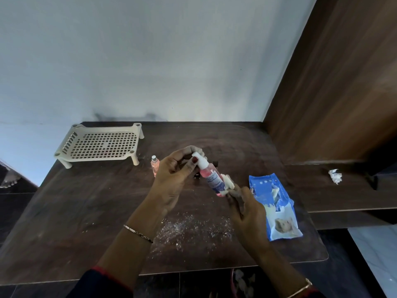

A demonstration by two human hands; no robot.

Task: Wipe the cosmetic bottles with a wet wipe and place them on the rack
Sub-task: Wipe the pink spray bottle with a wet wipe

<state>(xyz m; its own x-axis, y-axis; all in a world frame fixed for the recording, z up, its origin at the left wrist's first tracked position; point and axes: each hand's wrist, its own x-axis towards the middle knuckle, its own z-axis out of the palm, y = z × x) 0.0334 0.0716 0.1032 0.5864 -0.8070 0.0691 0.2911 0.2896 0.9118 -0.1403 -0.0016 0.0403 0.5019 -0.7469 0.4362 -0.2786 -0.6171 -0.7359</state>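
**A:** Starting with the biggest thing, what lay under it all?

**B:** A dark wooden table [86, 222], set against a pale wall. White specks [189, 229] were scattered across its near middle.

**A:** And the rack?

**B:** The beige perforated rack [101, 145] stood on its short legs at the table's far left corner, well apart from both hands.

**A:** The wipes?

**B:** A blue wet-wipe pack [277, 207] lay flat on the right, just beside the right hand [247, 214].

**A:** What were the hands doing?

**B:** The left hand [174, 181] was raised over the middle of the table. Its fingers and thumb were curled round the white pump head of a pink pump bottle [211, 177], which slanted down toward the right. The right hand pinched a folded white wet wipe [227, 183] against the bottle's lower end.

**A:** Any other bottles?

**B:** A small pink bottle [154, 166] with a silvery cap stood upright on the table, between the rack and the left hand. A small dark item [215, 164] showed behind the held bottle. I could not tell what it was.

**A:** Smaller still?

**B:** A crumpled white tissue [335, 176] sat on the wooden ledge at far right, and a thin bracelet [138, 233] circled the left wrist.
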